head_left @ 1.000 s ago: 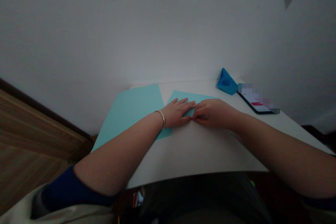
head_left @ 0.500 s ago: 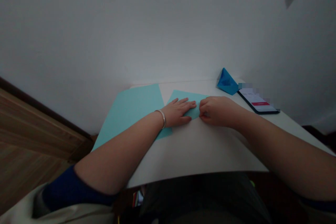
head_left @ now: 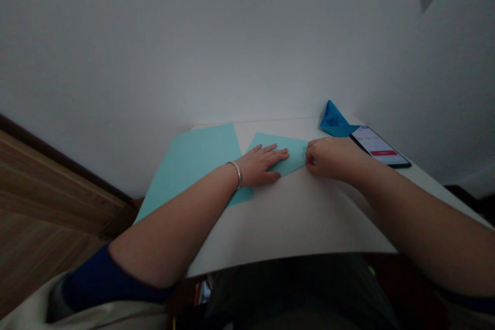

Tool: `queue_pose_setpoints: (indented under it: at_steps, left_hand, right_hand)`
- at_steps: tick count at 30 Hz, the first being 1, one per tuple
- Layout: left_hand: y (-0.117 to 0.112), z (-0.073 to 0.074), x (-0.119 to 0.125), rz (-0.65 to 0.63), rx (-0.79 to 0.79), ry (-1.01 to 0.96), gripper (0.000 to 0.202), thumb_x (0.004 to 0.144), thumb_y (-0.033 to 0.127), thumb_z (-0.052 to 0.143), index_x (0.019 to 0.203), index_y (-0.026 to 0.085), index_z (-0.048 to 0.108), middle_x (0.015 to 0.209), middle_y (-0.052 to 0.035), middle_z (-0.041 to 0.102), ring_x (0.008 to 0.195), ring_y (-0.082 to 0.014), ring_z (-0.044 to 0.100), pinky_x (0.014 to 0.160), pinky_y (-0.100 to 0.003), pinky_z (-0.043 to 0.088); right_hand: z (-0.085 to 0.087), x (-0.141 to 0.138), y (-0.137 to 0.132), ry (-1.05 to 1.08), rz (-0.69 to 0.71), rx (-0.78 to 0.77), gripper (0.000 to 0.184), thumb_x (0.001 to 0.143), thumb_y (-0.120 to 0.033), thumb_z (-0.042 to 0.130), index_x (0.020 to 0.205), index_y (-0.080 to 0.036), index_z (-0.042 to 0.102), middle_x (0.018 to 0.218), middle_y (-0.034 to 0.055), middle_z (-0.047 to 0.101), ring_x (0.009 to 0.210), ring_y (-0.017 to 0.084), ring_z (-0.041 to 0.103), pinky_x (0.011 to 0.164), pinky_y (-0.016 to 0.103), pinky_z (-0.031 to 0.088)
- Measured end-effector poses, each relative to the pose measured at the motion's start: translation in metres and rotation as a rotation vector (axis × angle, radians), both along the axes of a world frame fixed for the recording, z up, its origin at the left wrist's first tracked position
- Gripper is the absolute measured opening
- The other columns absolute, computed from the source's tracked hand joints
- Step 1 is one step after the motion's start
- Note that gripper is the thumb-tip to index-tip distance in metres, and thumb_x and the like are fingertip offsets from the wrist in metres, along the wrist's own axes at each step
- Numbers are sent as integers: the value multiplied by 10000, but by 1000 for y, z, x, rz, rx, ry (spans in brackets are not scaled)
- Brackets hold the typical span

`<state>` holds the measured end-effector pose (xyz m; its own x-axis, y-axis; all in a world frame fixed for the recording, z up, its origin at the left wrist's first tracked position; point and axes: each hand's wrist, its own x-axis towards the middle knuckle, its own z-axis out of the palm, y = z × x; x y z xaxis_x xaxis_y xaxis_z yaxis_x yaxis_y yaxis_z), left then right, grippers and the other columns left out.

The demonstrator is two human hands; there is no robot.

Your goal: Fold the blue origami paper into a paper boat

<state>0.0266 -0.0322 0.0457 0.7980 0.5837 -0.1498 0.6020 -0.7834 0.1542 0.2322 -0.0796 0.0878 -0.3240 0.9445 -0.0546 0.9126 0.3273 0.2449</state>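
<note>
A folded light-blue paper (head_left: 292, 152) lies on the white table (head_left: 294, 216). My left hand (head_left: 261, 165) rests flat on its left part, fingers stretched out and pressing it down; a silver bracelet sits on that wrist. My right hand (head_left: 328, 157) is curled closed, with its fingertips pressed on the paper's right edge. What lies under those fingers is hidden.
A larger light-blue sheet (head_left: 193, 160) lies to the left and overhangs the table's left edge. A darker blue folded paper shape (head_left: 334, 121) stands at the back right beside a lit phone (head_left: 379, 147). A white wall rises behind the table.
My right hand has slid to the right along the paper's edge, away from my left hand. More of the folded paper now shows between the two hands. My left hand has stayed put.
</note>
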Motion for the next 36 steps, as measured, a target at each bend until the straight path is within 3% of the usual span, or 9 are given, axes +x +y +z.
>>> queue_pose_setpoints:
  at_steps: [5, 9, 12, 15, 18, 21, 26, 36]
  left_hand:
    - [-1, -1, -2, 30, -1, -34, 519, 946, 216, 308, 1463, 232, 271, 1556, -12, 226, 1445, -223, 151, 1156, -497, 131]
    - [-4, -6, 0, 42, 100, -46, 500, 975, 366, 310, 1454, 223, 301, 1543, -44, 263, 1431, -252, 197, 1149, -527, 119]
    - [-4, -8, 1, 79, 199, -43, 566, 948, 467, 374, 1446, 203, 321, 1529, -80, 295, 1414, -293, 231, 1141, -562, 94]
    - [-2, -9, 1, 131, 256, -76, 533, 942, 452, 402, 1410, 199, 375, 1503, -92, 348, 1390, -300, 282, 1133, -577, 113]
    - [1, -9, 2, 71, 236, -182, 412, 919, 359, 480, 1284, 170, 501, 1391, -108, 490, 1296, -249, 423, 1102, -465, 281]
    - [3, -10, 3, -31, 208, -294, 220, 883, 249, 528, 1067, 159, 607, 1145, -95, 618, 1078, -186, 564, 952, -327, 433]
    - [2, -8, 5, -77, 260, -280, 140, 886, 233, 523, 950, 186, 638, 1007, -56, 636, 925, -172, 587, 836, -299, 467]
    - [-8, 4, 8, -60, 311, -156, 214, 919, 246, 469, 930, 179, 672, 1014, -63, 656, 898, -174, 621, 779, -282, 480]
  right_hand:
    - [-5, -3, 1, 27, 11, 13, 400, 851, -464, 439, 835, -181, 721, 936, 119, 698, 813, 247, 638, 605, 312, 425]
    - [-15, -7, 4, 67, 62, 65, 494, 832, -582, 460, 896, -156, 702, 938, 132, 674, 812, 249, 632, 626, 317, 429]
    - [-25, -7, 10, 135, 73, 100, 448, 847, -540, 483, 969, -150, 668, 972, 130, 655, 857, 239, 619, 688, 315, 431]
    - [-32, -6, 15, 188, 100, 142, 391, 877, -479, 476, 1010, -146, 633, 1016, 128, 636, 920, 233, 598, 734, 310, 421]
    - [-34, -4, 16, 196, 115, 184, 363, 895, -464, 449, 995, -163, 626, 1020, 116, 632, 896, 229, 596, 671, 304, 405]
    - [-34, -5, 14, 177, 195, 191, 271, 898, -385, 462, 938, -192, 648, 973, 82, 652, 891, 223, 598, 660, 301, 383]
    - [-33, -8, 11, 212, 311, 155, 202, 876, -230, 458, 880, -207, 659, 942, 37, 673, 864, 184, 607, 660, 287, 371]
    - [-30, -4, 15, 138, 105, 136, 316, 872, -307, 412, 854, -143, 680, 953, 117, 689, 850, 237, 641, 668, 321, 427]
